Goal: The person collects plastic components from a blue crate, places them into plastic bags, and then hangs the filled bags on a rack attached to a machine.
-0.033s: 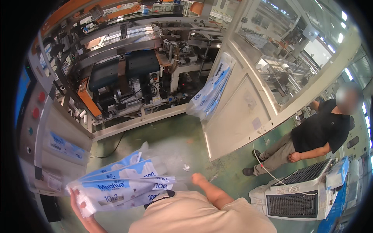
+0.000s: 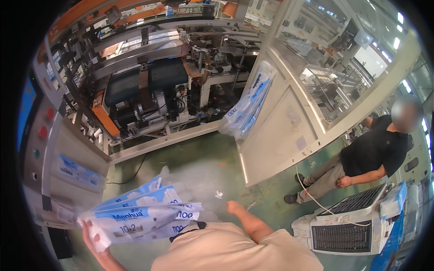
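Note:
A bundle of blue-and-white printed plastic packaging bags (image 2: 135,219) spreads across in front of my body, its layers fanned apart at the far side. My left hand (image 2: 92,241) is closed on the bundle's left end, where the white edge has punched holes. From the printed part, clear film (image 2: 192,183) fans out to the right and looks blurred. My right hand (image 2: 233,207) is beside the right end of this film, its fingers turned away from view; whether it grips the film cannot be made out.
Ahead stands a machine with dark belts (image 2: 124,86) and a low frame. More printed bags (image 2: 248,106) hang on an open panel door (image 2: 280,131). A control panel (image 2: 43,131) with buttons stands left. At right are a person in black (image 2: 373,144) and a grey-white air cooler (image 2: 341,235).
My right hand has shifted slightly right and down. The bags' layers at the right end have moved a little, and the whole view has shifted slightly.

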